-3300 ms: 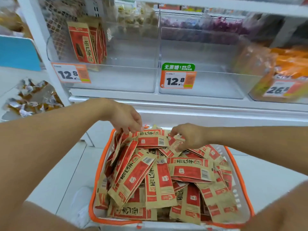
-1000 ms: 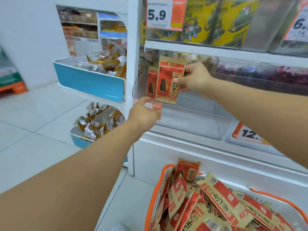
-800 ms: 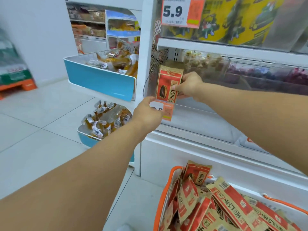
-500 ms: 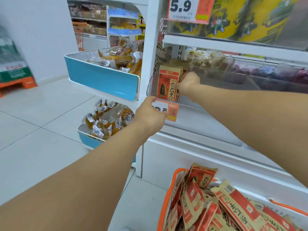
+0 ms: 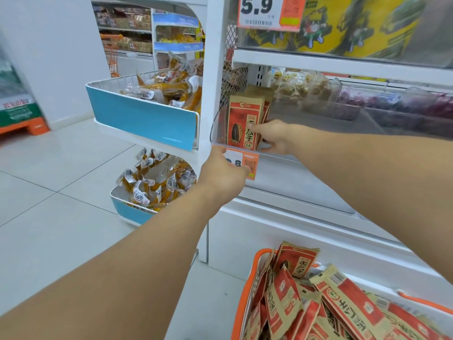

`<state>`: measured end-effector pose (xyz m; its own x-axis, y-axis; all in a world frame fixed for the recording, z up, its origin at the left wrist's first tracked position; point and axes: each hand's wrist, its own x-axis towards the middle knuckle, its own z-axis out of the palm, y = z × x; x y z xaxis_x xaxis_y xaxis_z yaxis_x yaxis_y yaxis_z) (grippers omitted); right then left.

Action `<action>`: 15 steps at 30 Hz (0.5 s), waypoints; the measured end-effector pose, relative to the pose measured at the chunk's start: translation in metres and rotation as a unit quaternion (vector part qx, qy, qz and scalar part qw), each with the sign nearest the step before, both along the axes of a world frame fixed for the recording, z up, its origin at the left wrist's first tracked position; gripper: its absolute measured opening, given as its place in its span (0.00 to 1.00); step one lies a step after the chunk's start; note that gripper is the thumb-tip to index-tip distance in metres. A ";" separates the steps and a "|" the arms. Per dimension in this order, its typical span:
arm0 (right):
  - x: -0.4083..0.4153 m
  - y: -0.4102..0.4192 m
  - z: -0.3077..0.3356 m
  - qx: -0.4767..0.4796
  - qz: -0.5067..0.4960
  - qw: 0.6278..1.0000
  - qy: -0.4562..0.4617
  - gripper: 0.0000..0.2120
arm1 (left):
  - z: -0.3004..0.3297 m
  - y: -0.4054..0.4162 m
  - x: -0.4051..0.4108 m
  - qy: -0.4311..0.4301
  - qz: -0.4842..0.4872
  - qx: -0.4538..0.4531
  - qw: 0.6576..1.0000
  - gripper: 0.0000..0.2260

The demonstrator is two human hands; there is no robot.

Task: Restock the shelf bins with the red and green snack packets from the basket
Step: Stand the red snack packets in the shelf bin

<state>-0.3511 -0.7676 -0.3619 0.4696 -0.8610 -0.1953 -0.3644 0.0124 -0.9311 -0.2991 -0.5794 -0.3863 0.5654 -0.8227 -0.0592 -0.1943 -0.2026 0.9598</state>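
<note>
Red and tan snack packets [image 5: 343, 303] fill the orange-rimmed basket [image 5: 252, 278] at the lower right. On the shelf stands a clear bin [image 5: 215, 128] with a few red packets [image 5: 241, 123] upright at its left end. My right hand [image 5: 274, 136] is inside the bin, its thumb on the front packet's right edge and its fingers curled beside it. My left hand [image 5: 220, 173] grips the bin's front rim over the orange price tag [image 5: 250, 164]. No green packets are in view.
Two blue-fronted wire bins of yellow snack packs, upper [image 5: 142, 119] and lower [image 5: 137, 190], jut out left of the white shelf post [image 5: 215, 57]. Above is a shelf with a 5.9 price tag [image 5: 259, 11]. Further clear bins [image 5: 416, 104] run to the right.
Both hands left the basket. My right hand carried a red packet up, lowered it into the clear bin and stood it against the others. My left hand stays on the bin's front.
</note>
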 end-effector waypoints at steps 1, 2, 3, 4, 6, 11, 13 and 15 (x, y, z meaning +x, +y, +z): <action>0.002 0.000 0.000 0.016 0.006 1.000 -0.014 0.13 | 0.000 0.000 0.000 0.001 -0.001 0.002 1.000 0.27; 0.004 -0.001 0.000 0.027 0.008 0.999 -0.023 0.10 | -0.001 -0.001 0.000 0.001 -0.002 0.003 1.000 0.27; 0.005 -0.001 0.000 0.034 0.010 0.999 -0.024 0.10 | -0.001 -0.001 0.000 0.001 -0.001 0.004 1.000 0.27; 0.006 -0.001 0.001 0.036 0.009 0.999 -0.024 0.11 | -0.001 -0.001 0.001 0.001 0.000 0.005 1.000 0.26; 0.007 -0.003 0.003 0.038 0.007 0.999 -0.022 0.12 | 0.000 -0.002 0.001 0.002 0.004 0.005 1.000 0.25; 0.003 -0.001 0.005 0.038 0.016 0.999 -0.005 0.13 | 0.001 -0.005 -0.002 0.010 0.003 0.001 1.000 0.19; 0.003 -0.001 0.003 0.036 0.016 0.999 -0.002 0.14 | 0.001 -0.006 -0.003 0.011 0.005 -0.003 1.000 0.18; 0.001 -0.002 0.001 0.028 0.015 0.999 0.005 0.16 | 0.002 -0.006 -0.004 0.008 0.012 -0.006 1.000 0.17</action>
